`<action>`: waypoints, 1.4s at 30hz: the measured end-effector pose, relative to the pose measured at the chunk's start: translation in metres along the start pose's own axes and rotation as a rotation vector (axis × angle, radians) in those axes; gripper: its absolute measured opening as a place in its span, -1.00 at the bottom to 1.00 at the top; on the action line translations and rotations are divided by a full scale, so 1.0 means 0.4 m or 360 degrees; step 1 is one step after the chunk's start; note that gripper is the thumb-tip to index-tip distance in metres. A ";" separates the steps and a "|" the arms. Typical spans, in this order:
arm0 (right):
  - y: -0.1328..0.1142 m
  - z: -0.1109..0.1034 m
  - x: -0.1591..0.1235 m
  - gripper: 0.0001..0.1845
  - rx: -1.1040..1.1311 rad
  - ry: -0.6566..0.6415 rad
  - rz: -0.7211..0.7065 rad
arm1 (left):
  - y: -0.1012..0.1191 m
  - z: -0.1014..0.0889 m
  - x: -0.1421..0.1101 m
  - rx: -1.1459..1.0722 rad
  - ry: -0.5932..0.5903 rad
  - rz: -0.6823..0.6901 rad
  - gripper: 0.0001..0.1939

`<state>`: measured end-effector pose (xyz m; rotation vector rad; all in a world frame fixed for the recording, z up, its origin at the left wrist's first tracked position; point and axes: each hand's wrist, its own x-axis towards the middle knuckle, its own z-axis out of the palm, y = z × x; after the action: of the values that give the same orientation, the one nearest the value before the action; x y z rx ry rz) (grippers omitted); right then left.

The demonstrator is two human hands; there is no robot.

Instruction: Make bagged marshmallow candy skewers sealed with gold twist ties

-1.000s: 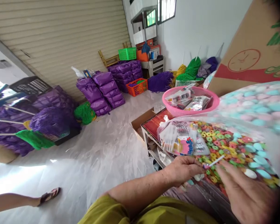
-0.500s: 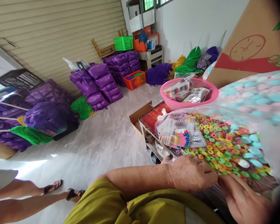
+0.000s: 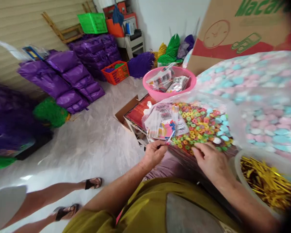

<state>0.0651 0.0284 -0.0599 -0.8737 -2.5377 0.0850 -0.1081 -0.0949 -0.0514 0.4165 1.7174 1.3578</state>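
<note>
A thin white stick [image 3: 170, 137] with a pink bit near its lower end is pinched in my left hand [image 3: 156, 152], by the near edge of the clear plastic sheet. My right hand [image 3: 211, 160] is over the near side of a heap of colourful ring candies [image 3: 196, 118], its fingers slightly bent and apart, with nothing visible in them. Oval blue and white candies [image 3: 223, 127] lie at the heap's right side. Left of the rings, printed clear packets [image 3: 163, 121] with several white sticks lie in a fan.
A pink basket [image 3: 169, 92] of packets stands behind the rings. To the right are a large bag of pastel candies [image 3: 264, 81] and a tub of gold twist ties [image 3: 266, 184]. Purple bundles [image 3: 63, 77] line the floor at left. Another person's legs [image 3: 50, 200] show at lower left.
My hands, earlier close together at the near edge, are now apart. The left has moved left and shows the white stick; the right is over the rings. The view has turned right.
</note>
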 end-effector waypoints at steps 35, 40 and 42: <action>-0.031 -0.111 -0.028 -0.70 0.1517 -0.0228 0.0500 | 0.086 0.163 -0.029 0.0111 -0.0783 0.0463 -0.80; -0.038 -0.101 -0.042 -0.35 0.1178 0.0022 0.0491 | 0.051 0.186 -0.035 -0.0227 -0.0686 0.0202 -0.70; -0.039 -0.104 -0.042 -0.38 0.1249 0.0162 0.0587 | 0.047 0.193 -0.035 -0.0400 -0.0667 0.0039 -0.69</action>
<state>0.0862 0.0024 -0.0262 -0.9440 -1.9408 1.0354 -0.0439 -0.0516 -0.0294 0.5355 1.1883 1.3695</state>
